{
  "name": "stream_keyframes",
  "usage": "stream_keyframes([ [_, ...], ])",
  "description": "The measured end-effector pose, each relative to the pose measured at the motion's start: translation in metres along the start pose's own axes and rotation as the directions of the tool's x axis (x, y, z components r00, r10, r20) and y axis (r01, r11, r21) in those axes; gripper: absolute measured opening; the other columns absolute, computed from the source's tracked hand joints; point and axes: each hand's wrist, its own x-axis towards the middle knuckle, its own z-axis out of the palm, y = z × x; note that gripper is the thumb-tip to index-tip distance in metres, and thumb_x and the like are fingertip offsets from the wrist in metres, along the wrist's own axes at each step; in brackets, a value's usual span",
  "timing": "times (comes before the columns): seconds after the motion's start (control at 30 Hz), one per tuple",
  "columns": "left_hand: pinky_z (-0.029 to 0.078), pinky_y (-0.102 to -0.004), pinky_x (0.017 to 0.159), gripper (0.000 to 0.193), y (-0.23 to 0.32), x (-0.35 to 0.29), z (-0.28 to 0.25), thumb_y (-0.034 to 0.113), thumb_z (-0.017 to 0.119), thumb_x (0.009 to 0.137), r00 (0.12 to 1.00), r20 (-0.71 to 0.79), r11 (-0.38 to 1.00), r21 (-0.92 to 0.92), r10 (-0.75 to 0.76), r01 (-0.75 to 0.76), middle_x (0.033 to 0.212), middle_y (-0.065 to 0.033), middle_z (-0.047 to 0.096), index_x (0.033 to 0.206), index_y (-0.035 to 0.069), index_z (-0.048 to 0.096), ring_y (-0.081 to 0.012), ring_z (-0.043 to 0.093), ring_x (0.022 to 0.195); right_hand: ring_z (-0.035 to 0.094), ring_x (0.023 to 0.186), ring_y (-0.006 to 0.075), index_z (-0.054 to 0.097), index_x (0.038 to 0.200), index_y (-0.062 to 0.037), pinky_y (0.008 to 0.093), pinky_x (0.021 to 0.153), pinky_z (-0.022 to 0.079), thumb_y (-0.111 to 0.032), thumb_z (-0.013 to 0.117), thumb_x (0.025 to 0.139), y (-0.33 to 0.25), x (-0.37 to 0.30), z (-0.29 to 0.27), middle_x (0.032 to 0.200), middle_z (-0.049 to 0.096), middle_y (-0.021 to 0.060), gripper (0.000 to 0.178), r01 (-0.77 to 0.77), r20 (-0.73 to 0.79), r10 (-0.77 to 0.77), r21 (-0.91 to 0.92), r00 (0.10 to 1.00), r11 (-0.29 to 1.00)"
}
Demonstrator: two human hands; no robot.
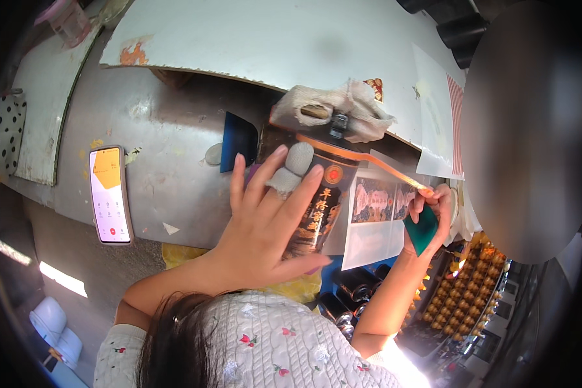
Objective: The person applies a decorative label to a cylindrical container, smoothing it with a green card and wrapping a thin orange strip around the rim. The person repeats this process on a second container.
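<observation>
A dark jar [318,216] with gold and orange printing lies tilted in front of me. My left hand [249,229] grips it from the left, fingers spread over its side and thumb near its lower end. A grey cloth cover [297,161] wraps one finger of that hand. Around the jar's upper end runs an orange strip [352,155], which stretches off to the right. Its far end is pinched in the fingertips of my right hand [438,210]. A flat green piece [421,229], like a scraper card, also sits in that hand, against the palm.
Crumpled pale cloth [343,107] lies just beyond the jar. A dark blue flat piece [238,142] and a phone [112,194] lie left. Right are printed sheets [372,226]; below stand black jars [352,291] and a rack of gold pieces [465,297]. A white board [291,39] spans the back.
</observation>
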Motion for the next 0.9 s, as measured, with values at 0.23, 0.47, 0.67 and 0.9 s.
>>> stream_keyframes([
  [0.23, 0.011, -0.0704, 0.114, 0.109, 0.008, 0.015, 0.006, 0.048, 0.078, 0.081, 0.98, -0.012, 0.976, -0.097, -0.197, 0.195, 0.125, -0.0231, 0.047, 0.16, -0.001, 0.021, -0.0415, 0.045, 0.12, 0.05, 0.086, 0.012, 0.067, 0.119, -0.0053, 0.0236, 0.069, 0.042, 0.0, 0.067, 0.087, 0.02, -0.004, 0.037, 0.105, 0.053, 0.0036, 0.032, 0.271, -0.118, -0.494, -0.716, 0.861, 0.644],
  [0.47, 0.011, -0.0681, 0.116, 0.117, 0.004, 0.02, 0.008, 0.047, 0.08, 0.08, 0.981, -0.065, 0.978, -0.107, -0.185, 0.177, 0.122, -0.0213, 0.05, 0.159, -0.006, 0.012, -0.0379, 0.048, 0.114, 0.055, 0.089, 0.0219, 0.074, 0.11, -0.0116, 0.0325, 0.075, 0.048, 0.001, 0.077, 0.071, 0.034, 0.004, 0.1, 0.109, 0.055, 0.009, 0.041, 0.531, 0.41, -0.426, -0.82, 0.806, 0.215],
  [0.67, 0.01, -0.0692, 0.116, 0.118, 0.003, 0.019, 0.011, 0.047, 0.079, 0.08, 0.983, -0.072, 0.98, -0.113, -0.171, 0.162, 0.12, -0.0206, 0.05, 0.159, -0.007, 0.009, -0.0381, 0.049, 0.113, 0.057, 0.09, 0.0235, 0.073, 0.105, -0.0107, 0.034, 0.076, 0.048, 0.005, 0.073, 0.071, 0.039, 0.013, 0.11, 0.105, 0.054, 0.0094, 0.037, 0.556, 0.44, -0.385, -0.785, 0.811, 0.274],
  [0.9, 0.01, -0.0686, 0.116, 0.119, 0.0, 0.017, 0.015, 0.047, 0.08, 0.079, 0.983, -0.086, 0.981, -0.116, -0.164, 0.154, 0.121, -0.0209, 0.049, 0.159, -0.007, 0.01, -0.0377, 0.048, 0.113, 0.052, 0.091, 0.0202, 0.069, 0.096, -0.0078, 0.0288, 0.069, 0.043, 0.008, 0.068, 0.071, 0.03, 0.02, 0.108, 0.106, 0.053, 0.0087, 0.029, 0.51, 0.413, -0.301, -0.729, 0.859, 0.456],
])
